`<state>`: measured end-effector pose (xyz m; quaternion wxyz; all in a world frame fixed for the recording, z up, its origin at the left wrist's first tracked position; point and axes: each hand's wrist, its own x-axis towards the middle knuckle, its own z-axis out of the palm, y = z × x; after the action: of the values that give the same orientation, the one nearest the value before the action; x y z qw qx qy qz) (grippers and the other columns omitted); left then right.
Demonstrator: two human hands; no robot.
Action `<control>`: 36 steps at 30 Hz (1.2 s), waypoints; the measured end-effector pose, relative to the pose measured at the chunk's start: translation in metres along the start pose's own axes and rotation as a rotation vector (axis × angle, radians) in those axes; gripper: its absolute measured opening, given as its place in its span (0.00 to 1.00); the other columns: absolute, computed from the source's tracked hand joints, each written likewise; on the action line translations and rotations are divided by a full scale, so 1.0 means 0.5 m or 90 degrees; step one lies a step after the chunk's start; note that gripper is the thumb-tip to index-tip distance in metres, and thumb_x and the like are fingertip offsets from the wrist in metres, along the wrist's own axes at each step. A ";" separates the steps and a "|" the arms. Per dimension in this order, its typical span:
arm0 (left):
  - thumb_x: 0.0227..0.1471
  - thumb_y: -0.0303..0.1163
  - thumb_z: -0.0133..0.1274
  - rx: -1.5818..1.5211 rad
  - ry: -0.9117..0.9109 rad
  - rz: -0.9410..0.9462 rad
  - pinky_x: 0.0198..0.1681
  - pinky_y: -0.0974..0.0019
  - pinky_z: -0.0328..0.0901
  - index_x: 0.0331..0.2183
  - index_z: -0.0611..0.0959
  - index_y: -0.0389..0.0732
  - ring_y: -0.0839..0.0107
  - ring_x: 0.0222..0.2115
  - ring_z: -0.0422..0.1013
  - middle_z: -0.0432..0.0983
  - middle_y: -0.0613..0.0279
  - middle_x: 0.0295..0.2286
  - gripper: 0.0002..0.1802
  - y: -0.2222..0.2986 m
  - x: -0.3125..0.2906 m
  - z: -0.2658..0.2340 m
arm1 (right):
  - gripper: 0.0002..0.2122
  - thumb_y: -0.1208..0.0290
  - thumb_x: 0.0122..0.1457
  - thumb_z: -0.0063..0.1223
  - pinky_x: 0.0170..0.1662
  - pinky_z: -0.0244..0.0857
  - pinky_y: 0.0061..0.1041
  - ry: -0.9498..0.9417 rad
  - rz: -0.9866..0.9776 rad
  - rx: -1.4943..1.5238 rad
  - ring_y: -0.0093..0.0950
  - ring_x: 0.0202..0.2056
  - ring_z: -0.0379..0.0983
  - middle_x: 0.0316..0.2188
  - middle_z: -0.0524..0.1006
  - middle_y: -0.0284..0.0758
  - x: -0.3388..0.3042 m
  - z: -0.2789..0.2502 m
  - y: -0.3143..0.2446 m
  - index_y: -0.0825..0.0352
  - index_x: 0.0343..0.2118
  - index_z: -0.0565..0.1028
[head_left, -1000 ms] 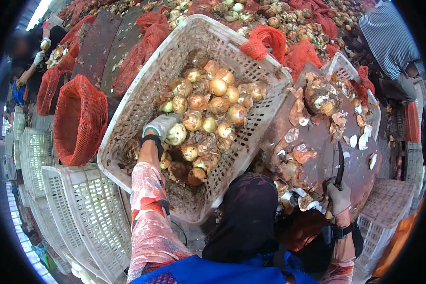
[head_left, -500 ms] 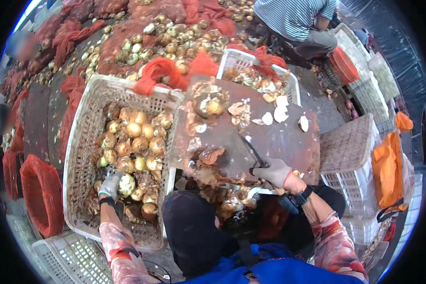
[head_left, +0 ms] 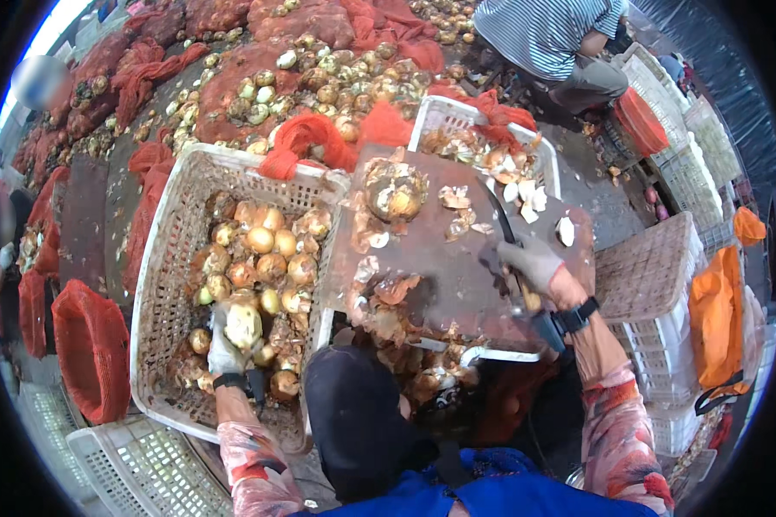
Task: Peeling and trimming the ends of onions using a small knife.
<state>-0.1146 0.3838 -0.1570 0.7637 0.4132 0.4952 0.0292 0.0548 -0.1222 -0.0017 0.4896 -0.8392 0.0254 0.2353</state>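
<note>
The left hand (head_left: 226, 349), in a pale glove, is closed around an onion (head_left: 243, 324) lifted just above the heap inside the white plastic basket (head_left: 159, 258). The right hand (head_left: 533, 263), also gloved, grips a knife (head_left: 502, 226) whose dark blade lies over the brown cutting board (head_left: 440, 258), among scattered peels (head_left: 457, 200). Red mesh sacks (head_left: 90, 349) and loose onions lie on the floor beyond.

white perforated plastic crate (head_left: 168, 258) holds glossy, papery-skinned yellow onions (head_left: 272, 258); beside the crate, a matt, stained brown wooden board (head_left: 440, 258), red net mesh sacks (head_left: 90, 349), grey knit cloth gloves (head_left: 535, 261).
</note>
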 end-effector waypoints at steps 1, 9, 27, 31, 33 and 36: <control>0.52 0.57 0.50 -0.066 -0.050 0.039 0.39 0.49 0.71 0.53 0.73 0.56 0.61 0.46 0.73 0.74 0.65 0.48 0.30 0.018 -0.028 0.030 | 0.16 0.59 0.56 0.51 0.23 0.64 0.20 -0.025 0.047 0.071 0.19 0.21 0.70 0.22 0.72 0.29 -0.028 0.014 -0.009 0.70 0.36 0.73; 0.56 0.39 0.51 0.160 -0.541 0.174 0.50 0.64 0.68 0.49 0.73 0.35 0.64 0.44 0.73 0.74 0.54 0.45 0.23 0.145 -0.260 0.356 | 0.16 0.61 0.57 0.47 0.33 0.64 0.23 -0.006 0.000 -0.035 0.20 0.28 0.71 0.24 0.73 0.31 -0.161 0.044 -0.046 0.70 0.39 0.75; 0.58 0.31 0.52 0.593 -0.665 0.241 0.52 0.72 0.63 0.55 0.67 0.29 0.74 0.48 0.68 0.72 0.56 0.48 0.27 -0.092 -0.432 0.635 | 0.17 0.57 0.59 0.48 0.33 0.66 0.30 0.004 -0.017 0.186 0.35 0.30 0.75 0.25 0.75 0.40 -0.183 0.095 0.156 0.67 0.42 0.72; 0.60 0.35 0.51 0.579 -0.566 0.307 0.53 0.70 0.61 0.55 0.69 0.30 0.74 0.49 0.66 0.71 0.56 0.49 0.26 -0.126 -0.452 0.629 | 0.16 0.58 0.59 0.48 0.31 0.65 0.31 0.123 0.071 0.415 0.35 0.28 0.74 0.24 0.75 0.43 -0.196 0.056 0.158 0.68 0.40 0.73; 0.61 0.42 0.49 0.589 -0.529 0.422 0.53 0.68 0.61 0.53 0.71 0.32 0.74 0.47 0.67 0.72 0.58 0.48 0.27 -0.141 -0.440 0.624 | 0.17 0.58 0.60 0.47 0.30 0.65 0.32 0.140 -0.008 0.295 0.35 0.27 0.74 0.24 0.75 0.43 -0.208 0.057 0.176 0.70 0.39 0.73; 0.62 0.44 0.47 0.501 -0.541 0.352 0.52 0.68 0.61 0.53 0.72 0.33 0.74 0.46 0.67 0.72 0.59 0.47 0.26 -0.147 -0.402 0.612 | 0.17 0.59 0.60 0.46 0.31 0.66 0.35 0.198 -0.164 0.081 0.41 0.28 0.74 0.27 0.75 0.48 -0.208 0.075 0.201 0.70 0.41 0.74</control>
<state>-0.0046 0.0598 -0.0069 0.6491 0.7503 -0.0020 -0.1251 -0.0789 -0.1626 -0.0548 0.5579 -0.8291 0.0086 0.0362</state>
